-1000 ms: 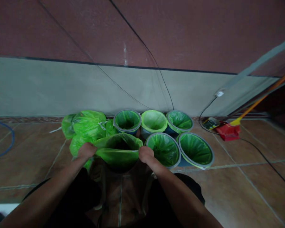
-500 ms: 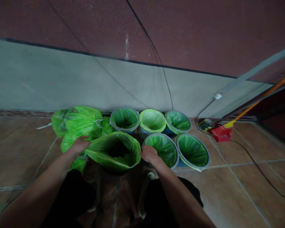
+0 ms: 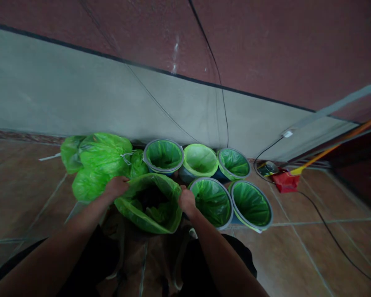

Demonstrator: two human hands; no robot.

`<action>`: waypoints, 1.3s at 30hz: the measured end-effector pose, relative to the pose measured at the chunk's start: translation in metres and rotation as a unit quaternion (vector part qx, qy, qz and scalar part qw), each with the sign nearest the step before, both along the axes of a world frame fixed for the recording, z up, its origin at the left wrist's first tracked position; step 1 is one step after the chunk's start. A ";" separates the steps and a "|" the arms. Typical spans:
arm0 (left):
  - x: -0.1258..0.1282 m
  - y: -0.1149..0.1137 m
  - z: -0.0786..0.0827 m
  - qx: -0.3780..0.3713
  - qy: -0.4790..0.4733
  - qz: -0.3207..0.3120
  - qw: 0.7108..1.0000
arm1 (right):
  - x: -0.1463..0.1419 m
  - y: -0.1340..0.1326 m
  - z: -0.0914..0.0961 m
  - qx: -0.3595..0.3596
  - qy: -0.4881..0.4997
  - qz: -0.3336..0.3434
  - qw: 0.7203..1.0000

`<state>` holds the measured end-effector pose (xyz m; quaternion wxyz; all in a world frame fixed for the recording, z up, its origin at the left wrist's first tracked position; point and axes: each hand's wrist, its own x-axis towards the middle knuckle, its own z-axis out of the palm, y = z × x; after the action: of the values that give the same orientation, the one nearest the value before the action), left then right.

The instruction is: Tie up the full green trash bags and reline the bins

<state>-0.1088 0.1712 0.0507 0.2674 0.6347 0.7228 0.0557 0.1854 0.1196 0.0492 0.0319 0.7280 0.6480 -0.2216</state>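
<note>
Between my hands a green garbage bag (image 3: 130, 211) gapes wide, with dark contents down inside it. My left hand (image 3: 116, 187) grips its rim on the left, fingers closed on the plastic. On the opposite side, my right hand (image 3: 187, 200) is closed on the rim too. Whatever stands beneath the bag is mostly hidden by it. Just right of my right hand is a trash bin (image 3: 212, 202) with a grey ring over its green liner. Left of my left hand lie full green bags (image 3: 104, 153), one tied with a white string.
More lined bins stand by the wall: one bin (image 3: 163, 156), a paler-lined bin (image 3: 200, 160) and another bin (image 3: 234, 163). A further bin (image 3: 251, 204) is at the front right. Beyond are a red dustpan (image 3: 285, 181) and a black cable (image 3: 330, 225) on the tiles.
My left hand has moved right and in, bringing the bag's left rim closer. The bag's mouth is rounder and opened more toward me. The view has tilted slightly.
</note>
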 end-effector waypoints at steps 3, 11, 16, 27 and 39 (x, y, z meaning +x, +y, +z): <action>0.006 -0.001 0.015 0.011 0.003 0.032 0.999 | 0.002 0.003 0.005 0.039 0.029 -0.031 0.998; 0.009 -0.008 0.035 0.166 0.047 0.140 0.975 | 0.011 0.003 0.014 0.076 0.051 -0.111 0.990; 0.008 -0.006 0.031 0.237 0.060 0.130 0.961 | 0.004 0.002 0.006 0.057 0.070 -0.100 0.991; 0.086 -0.054 0.010 0.107 0.050 -0.216 0.969 | -0.008 0.001 0.018 0.084 0.088 -0.056 0.991; 0.073 -0.074 0.000 -0.150 0.070 -0.337 0.927 | 0.005 -0.004 0.026 -0.012 0.042 0.019 0.999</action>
<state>-0.0359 0.0974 0.0507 0.3111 0.7957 0.4833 -0.1911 0.1906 0.1157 0.0748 0.0177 0.7050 0.6598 -0.2593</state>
